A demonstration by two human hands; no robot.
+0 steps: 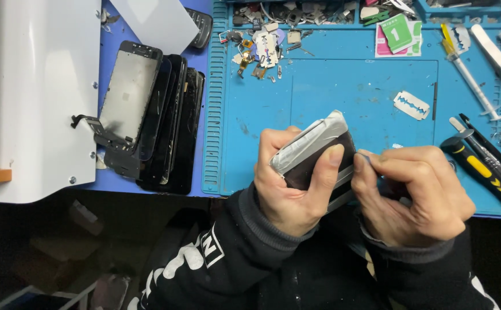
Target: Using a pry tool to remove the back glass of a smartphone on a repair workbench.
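Between both hands, a phone screen assembly (313,150) was tilted on edge; the left hand (292,186) clamped it steady (thumb across), the right hand (416,192) pinched shut against its edge.

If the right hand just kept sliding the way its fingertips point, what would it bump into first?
The right hand points left, its pinched fingertips already at the edge of the phone screen panel held by the left hand. It would likely meet that panel first, then the left thumb, though depth is hard to judge.
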